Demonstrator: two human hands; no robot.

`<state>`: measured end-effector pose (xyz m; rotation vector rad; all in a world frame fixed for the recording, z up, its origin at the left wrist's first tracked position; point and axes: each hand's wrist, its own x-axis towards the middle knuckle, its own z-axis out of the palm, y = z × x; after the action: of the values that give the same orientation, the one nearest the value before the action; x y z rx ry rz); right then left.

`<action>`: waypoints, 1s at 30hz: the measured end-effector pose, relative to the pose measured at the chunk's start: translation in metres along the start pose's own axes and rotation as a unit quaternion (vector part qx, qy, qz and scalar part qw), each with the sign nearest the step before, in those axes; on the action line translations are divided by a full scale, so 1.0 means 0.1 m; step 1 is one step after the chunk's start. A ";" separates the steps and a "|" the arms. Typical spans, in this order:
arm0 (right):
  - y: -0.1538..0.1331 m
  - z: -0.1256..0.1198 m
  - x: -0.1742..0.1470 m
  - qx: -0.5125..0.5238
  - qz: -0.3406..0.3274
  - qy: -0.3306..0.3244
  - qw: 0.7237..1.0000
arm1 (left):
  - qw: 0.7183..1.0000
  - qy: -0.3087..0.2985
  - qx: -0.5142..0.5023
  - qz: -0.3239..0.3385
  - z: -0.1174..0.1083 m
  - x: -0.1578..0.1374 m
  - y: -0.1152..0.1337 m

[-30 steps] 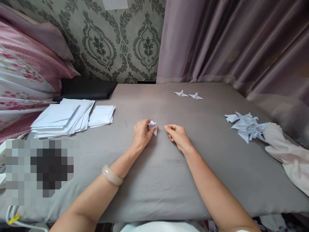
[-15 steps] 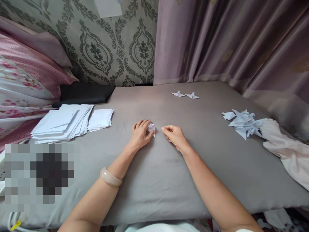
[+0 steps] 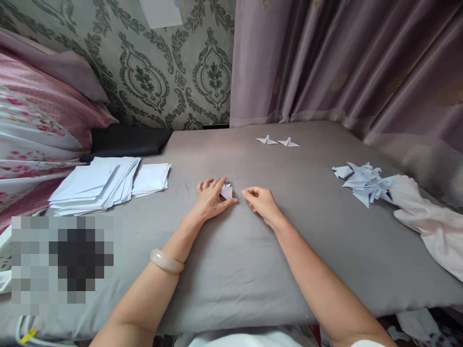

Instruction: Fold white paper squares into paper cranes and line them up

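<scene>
A small piece of folded white paper [image 3: 226,192] sits in the curve of my left hand [image 3: 211,200], between thumb and index finger. The thumb is stretched along its lower edge, the index finger reaches over the top, and part of the paper is hidden behind the hand. Just to the right, apart from the paper, my right hand [image 3: 262,202] has thumb and index fingertips pinched together. Whether anything is between those fingertips is too small to make out. Both hands rest low over the grey cloth surface [image 3: 235,270].
Stacks of white paper sheets [image 3: 81,185] and smaller sheets [image 3: 151,179] lie at left, near a black folded item [image 3: 130,140]. Two folded paper birds [image 3: 288,142] stand at the back. A heap of folded papers [image 3: 366,182] is on the right beside pale cloth [image 3: 415,207].
My left thumb has stretched out to the right, off the paper's face, baring more of it. The right hand stays pinched in the same place.
</scene>
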<state>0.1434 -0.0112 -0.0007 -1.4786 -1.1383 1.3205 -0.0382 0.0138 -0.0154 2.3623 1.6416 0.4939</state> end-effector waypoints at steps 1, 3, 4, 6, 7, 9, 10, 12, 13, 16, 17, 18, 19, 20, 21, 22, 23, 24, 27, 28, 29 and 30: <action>0.00 0.00 0.00 -0.001 0.000 0.000 1.000 | 1.000 0.011 0.007 -0.005 -0.02 -0.01 0.01; 0.01 0.00 0.01 -0.006 -0.003 -0.001 1.000 | 0.999 0.022 0.019 -0.019 -0.05 -0.05 0.04; 0.02 0.00 0.01 -0.008 -0.005 -0.001 1.000 | 0.999 0.022 0.023 -0.028 -0.07 -0.07 0.06; 0.04 -0.01 0.02 -0.016 -0.012 -0.001 1.000 | 0.998 0.015 0.032 -0.046 -0.11 -0.13 0.09; 0.05 -0.01 0.02 -0.021 -0.017 0.000 1.000 | 0.998 0.009 0.037 -0.054 -0.12 -0.15 0.10; 0.08 -0.02 0.04 -0.035 -0.031 0.004 0.999 | 0.997 -0.007 0.047 -0.066 -0.17 -0.20 0.12; 0.09 -0.02 0.05 -0.044 -0.040 0.008 0.998 | 0.996 -0.019 0.050 -0.072 -0.20 -0.22 0.13; 0.13 -0.02 0.08 -0.064 -0.059 0.013 0.996 | 0.994 -0.046 0.050 -0.084 -0.26 -0.26 0.14; 0.15 -0.02 0.09 -0.074 -0.068 0.015 0.995 | 0.993 -0.059 0.047 -0.091 -0.29 -0.27 0.14; 0.18 -0.01 0.10 -0.102 -0.094 0.018 0.990 | 0.990 -0.088 0.004 -0.109 -0.38 -0.28 0.16; 0.18 0.00 0.09 -0.112 -0.101 0.019 0.988 | 0.988 -0.096 -0.029 -0.119 -0.39 -0.28 0.17; 0.17 0.00 0.08 -0.127 -0.111 0.019 0.985 | 0.983 -0.104 -0.071 -0.132 -0.40 -0.28 0.18; 0.16 0.00 0.06 -0.146 -0.123 0.018 0.981 | 0.976 -0.111 -0.119 -0.147 -0.39 -0.28 0.19; 0.15 0.01 0.04 -0.168 -0.137 0.015 0.976 | 0.965 -0.117 -0.170 -0.161 -0.38 -0.28 0.21; 0.13 0.01 0.01 -0.192 -0.154 0.013 0.969 | 0.953 -0.122 -0.216 -0.172 -0.36 -0.27 0.22; 0.12 0.01 -0.01 -0.216 -0.171 0.012 0.961 | 0.942 -0.126 -0.254 -0.180 -0.33 -0.27 0.24; 0.11 0.01 -0.02 -0.237 -0.186 0.013 0.954 | 0.934 -0.125 -0.279 -0.184 -0.31 -0.26 0.25; 0.10 0.01 -0.04 -0.252 -0.197 0.015 0.947 | 0.932 -0.117 -0.289 -0.186 -0.28 -0.25 0.26; 0.11 0.02 -0.04 -0.270 -0.220 0.025 0.937 | 0.955 -0.043 -0.241 -0.169 -0.18 -0.22 0.28; 0.11 0.02 -0.03 -0.266 -0.226 0.026 0.937 | 0.965 -0.010 -0.215 -0.149 -0.15 -0.21 0.28; 0.12 0.03 -0.02 -0.259 -0.233 0.027 0.937 | 0.973 0.019 -0.193 -0.125 -0.12 -0.20 0.28; 0.13 0.04 -0.01 -0.252 -0.241 0.027 0.937 | 0.978 0.039 -0.179 -0.102 -0.10 -0.18 0.27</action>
<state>0.1403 -0.0155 -0.0130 -1.4324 -1.7572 0.6707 -0.0246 -0.0127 0.0006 1.9152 1.6431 0.7751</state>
